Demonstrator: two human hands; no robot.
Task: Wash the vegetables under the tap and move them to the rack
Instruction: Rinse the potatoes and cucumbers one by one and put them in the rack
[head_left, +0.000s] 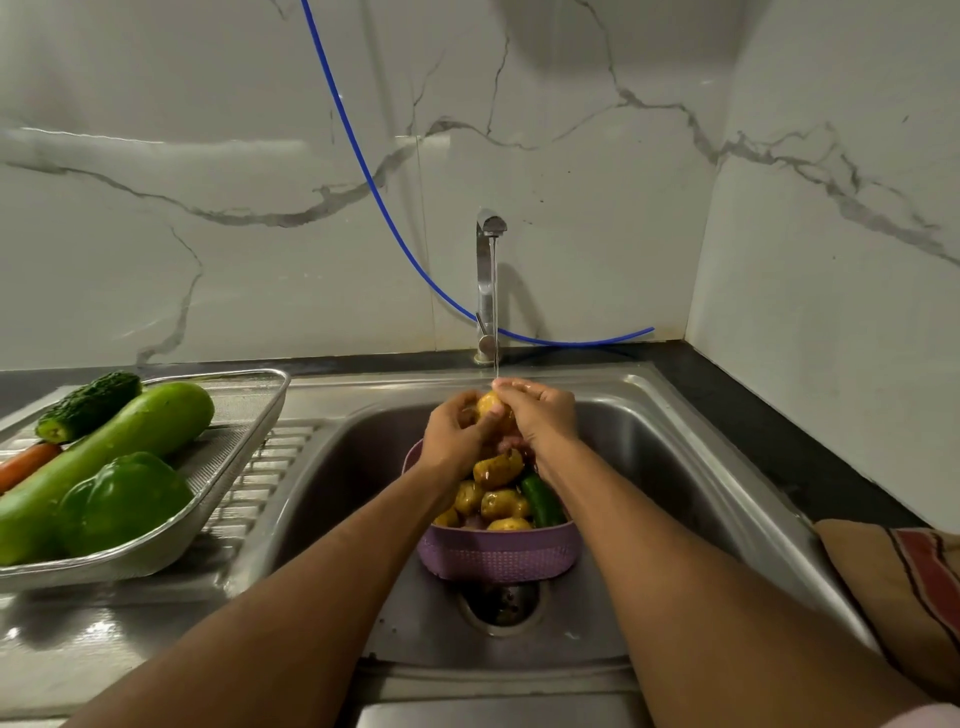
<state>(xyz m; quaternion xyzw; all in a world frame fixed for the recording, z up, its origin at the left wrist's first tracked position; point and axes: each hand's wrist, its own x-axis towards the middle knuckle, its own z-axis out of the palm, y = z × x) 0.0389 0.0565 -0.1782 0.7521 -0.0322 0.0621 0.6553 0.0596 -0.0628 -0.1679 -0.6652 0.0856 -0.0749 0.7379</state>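
Hands: left hand (457, 434) and right hand (540, 415) are together, both curled round one potato (490, 404).
Potato position: under the running tap (488, 283), above the purple basket (498, 556) in the sink (675, 467).
Basket contents: more potatoes (498, 486), a cucumber (542, 500).
Rack (228, 457): left drainboard; holds gourd, capsicum, carrot.

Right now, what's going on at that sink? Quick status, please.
Left hand and right hand both grip one potato under the running tap. More potatoes wait in the purple basket. Rack already holds greens. Nothing blocking.
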